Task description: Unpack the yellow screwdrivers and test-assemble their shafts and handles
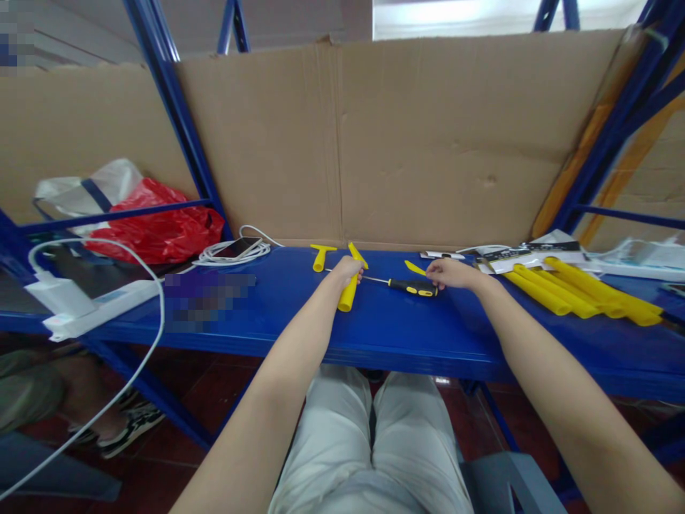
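Note:
My left hand [349,270] is wrapped round a yellow T-shaped plastic handle [347,296], its tube end pointing toward me and its crosspiece beyond my fingers. My right hand [443,273] has its fingers closed at the end of a thin flat yellow strip [414,268]. Just below those fingertips lies a screwdriver [412,287] with a black and yellow grip. Its metal shaft points left, toward my left hand. Another yellow T-shaped handle [320,258] lies on the blue table, left of and beyond my left hand.
Several yellow tubes [578,300] lie at the right beside black-and-white packaging [535,253]. On the left are a white power strip [101,314], a coiled white cable [235,253], a phone [239,247] and a red plastic bag [155,221]. Cardboard [407,143] walls the back.

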{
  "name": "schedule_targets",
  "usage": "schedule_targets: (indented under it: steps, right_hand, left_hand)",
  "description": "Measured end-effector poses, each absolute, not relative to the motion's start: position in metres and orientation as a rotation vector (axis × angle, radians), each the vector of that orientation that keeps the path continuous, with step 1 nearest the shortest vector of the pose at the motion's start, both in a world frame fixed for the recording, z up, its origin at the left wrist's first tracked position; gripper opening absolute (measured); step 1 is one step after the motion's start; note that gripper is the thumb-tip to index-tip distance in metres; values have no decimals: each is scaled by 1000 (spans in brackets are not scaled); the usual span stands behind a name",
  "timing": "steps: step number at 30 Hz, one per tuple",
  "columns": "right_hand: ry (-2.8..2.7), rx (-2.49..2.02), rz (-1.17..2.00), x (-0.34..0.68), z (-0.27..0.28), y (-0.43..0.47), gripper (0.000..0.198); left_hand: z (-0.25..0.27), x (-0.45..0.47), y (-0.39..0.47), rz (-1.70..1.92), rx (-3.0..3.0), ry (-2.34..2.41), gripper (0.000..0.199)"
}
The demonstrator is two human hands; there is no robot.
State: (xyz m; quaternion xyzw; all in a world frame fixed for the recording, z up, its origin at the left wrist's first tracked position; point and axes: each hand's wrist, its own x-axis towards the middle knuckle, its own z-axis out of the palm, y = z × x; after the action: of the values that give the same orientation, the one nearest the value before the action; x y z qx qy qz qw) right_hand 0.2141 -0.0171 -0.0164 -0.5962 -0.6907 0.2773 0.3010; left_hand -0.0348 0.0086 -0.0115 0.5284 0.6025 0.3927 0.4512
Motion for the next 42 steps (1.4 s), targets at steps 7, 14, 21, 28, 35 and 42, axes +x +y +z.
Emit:
schedule_targets:
  steps: [7,14,21,28,35,42]
  right_hand:
    - [-1935,-1580,433,209,-9,-23,15]
    - [-2108,-1705,166,200,-2,-31,12]
    - [-2249,-1826,45,195,0,-35,23]
    - [-2278,-1830,-4,196,-4,-32,24]
    - [-2195,-1894,-214,211,-11,-20,35]
    - [-1848,-2136,-436,239,-30,-11,47]
  left_hand:
    - [-9,-33,6,947,1310,1503,17]
    - [-6,-32,0,932,1458,1558,17]
    - [-10,-23,-11,718,2234,1687,61]
    - [-22,-8,-18,510,2602,1641,59]
    - [-22,-9,-16,542,2595,1659,55]
    - [-24,-9,-11,578,2551,1648,51]
